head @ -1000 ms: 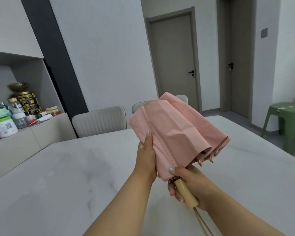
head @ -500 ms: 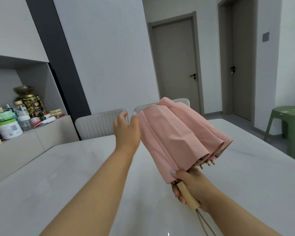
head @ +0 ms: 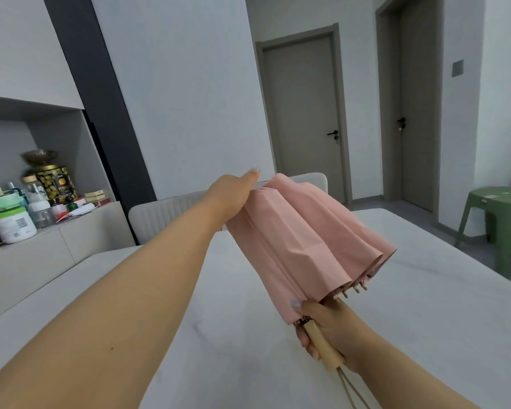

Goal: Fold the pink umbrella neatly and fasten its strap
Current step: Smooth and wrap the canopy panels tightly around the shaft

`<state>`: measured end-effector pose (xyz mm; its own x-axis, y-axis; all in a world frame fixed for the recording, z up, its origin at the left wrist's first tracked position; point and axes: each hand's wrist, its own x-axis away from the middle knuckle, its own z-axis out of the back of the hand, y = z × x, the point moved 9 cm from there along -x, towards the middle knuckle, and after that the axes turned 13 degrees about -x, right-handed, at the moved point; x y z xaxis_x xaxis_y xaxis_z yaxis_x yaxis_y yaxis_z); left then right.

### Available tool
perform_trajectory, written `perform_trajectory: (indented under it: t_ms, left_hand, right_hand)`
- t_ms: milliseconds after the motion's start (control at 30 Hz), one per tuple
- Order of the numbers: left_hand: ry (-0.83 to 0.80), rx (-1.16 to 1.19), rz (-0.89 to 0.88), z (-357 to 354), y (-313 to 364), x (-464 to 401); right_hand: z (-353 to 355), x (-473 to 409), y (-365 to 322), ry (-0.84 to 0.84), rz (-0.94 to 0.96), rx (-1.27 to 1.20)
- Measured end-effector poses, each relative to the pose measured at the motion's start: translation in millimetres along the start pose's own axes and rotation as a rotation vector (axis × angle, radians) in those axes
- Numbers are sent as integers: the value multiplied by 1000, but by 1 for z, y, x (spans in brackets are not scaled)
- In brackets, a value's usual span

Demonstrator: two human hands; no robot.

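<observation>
Head view: my left hand (head: 233,191) has travelled from the lower canopy, by the handle, up to the far top of the pink umbrella (head: 304,240), where it now lies flat-fingered against the cloth, gripping nothing. My right hand (head: 328,329) stays wrapped round the wooden handle (head: 322,346), holding the umbrella tilted above the pale marbled surface (head: 425,305). Judgement: pleats being smoothed; strap not yet fastened. Cloth matte, softly creased; handle smooth, cylindrical.
</observation>
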<state>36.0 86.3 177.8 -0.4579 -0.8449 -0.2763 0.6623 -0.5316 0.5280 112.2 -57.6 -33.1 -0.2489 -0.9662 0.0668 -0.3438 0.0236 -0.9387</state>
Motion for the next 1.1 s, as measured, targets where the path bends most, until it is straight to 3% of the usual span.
perform_trajectory:
  t_ms: [167,333,533,700,833,967,1100]
  left_hand:
    - [-181,399,-61,2,10,7]
    - [-122,18,-67,13,11,7]
    - [-231,337,-138,13,22,13]
    - [-137,96,-89,18,17,13]
    - [-163,303,-40,18,12,11]
    - [-100,107,-15,22,7,10]
    - [-150,107,11,18,7,13]
  right_hand:
    - [4,-1,-1,15,3,-63]
    - [5,0,-1,22,-6,-82]
    - [2,2,2,13,-34,-105]
    - [1,1,1,-2,-17,-110]
    - [-1,1,2,-35,-17,-109]
    - [0,0,3,-39,-15,-108]
    - [-2,0,3,-57,-6,-94]
